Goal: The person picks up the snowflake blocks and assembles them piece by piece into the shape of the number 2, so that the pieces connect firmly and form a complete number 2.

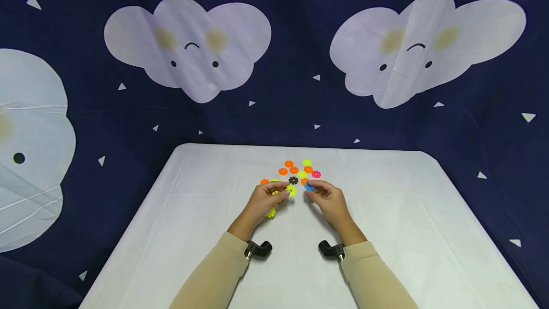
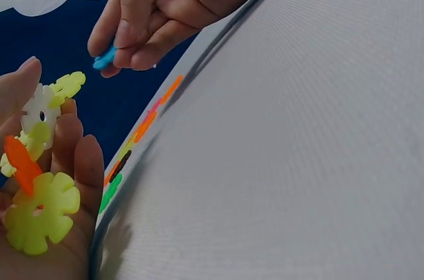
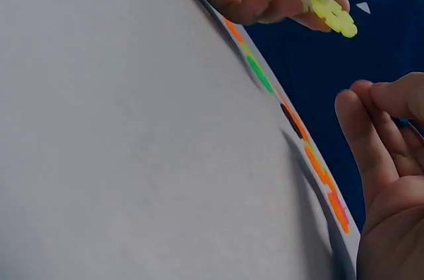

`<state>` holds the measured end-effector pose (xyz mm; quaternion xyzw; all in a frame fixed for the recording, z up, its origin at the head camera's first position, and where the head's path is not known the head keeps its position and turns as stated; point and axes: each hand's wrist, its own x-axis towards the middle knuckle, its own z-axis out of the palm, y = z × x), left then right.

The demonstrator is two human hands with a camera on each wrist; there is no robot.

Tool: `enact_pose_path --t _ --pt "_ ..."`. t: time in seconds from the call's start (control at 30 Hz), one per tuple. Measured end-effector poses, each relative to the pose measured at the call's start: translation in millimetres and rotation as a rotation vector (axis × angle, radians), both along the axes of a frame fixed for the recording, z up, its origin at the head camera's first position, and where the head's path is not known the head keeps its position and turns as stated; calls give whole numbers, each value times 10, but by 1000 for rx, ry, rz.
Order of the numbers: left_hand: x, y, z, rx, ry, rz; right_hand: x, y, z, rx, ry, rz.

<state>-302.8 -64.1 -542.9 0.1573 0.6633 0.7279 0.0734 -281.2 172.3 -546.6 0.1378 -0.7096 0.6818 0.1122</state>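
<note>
My left hand (image 1: 263, 200) holds a short chain of interlocking snowflake discs, which lies across its fingers in the left wrist view. A large yellow disc (image 2: 43, 214) forms the near end, followed by an orange disc (image 2: 23, 164) seen nearly edge-on, another yellow one, then a white disc (image 2: 40, 118). At the far end, a yellow disc (image 2: 68, 87) sticks out past the fingertips. Facing it across a small gap, my right hand (image 1: 332, 200) pinches a blue snowflake disc (image 2: 104, 59) between thumb and fingers. In the right wrist view those fingers hide most of the blue disc.
Loose snowflake discs lie on the white table (image 1: 386, 232) beyond the hands, among them a black one (image 1: 293, 180), a pink one (image 1: 316, 174) and several orange ones (image 1: 289, 164). Behind the table hangs a dark blue curtain (image 1: 296, 108) with cloud prints.
</note>
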Motion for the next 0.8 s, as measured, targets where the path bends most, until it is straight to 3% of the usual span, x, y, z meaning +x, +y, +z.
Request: enact_pose_path --t 0.17,0.43,0.8 --pt "7 1 8 23 1 7 45 -48 38 -102 -84 97" --pt "1 11 -11 32 25 10 56 -99 17 -131 -83 195" --pt "16 5 1 13 24 22 88 -104 70 -115 -191 187"
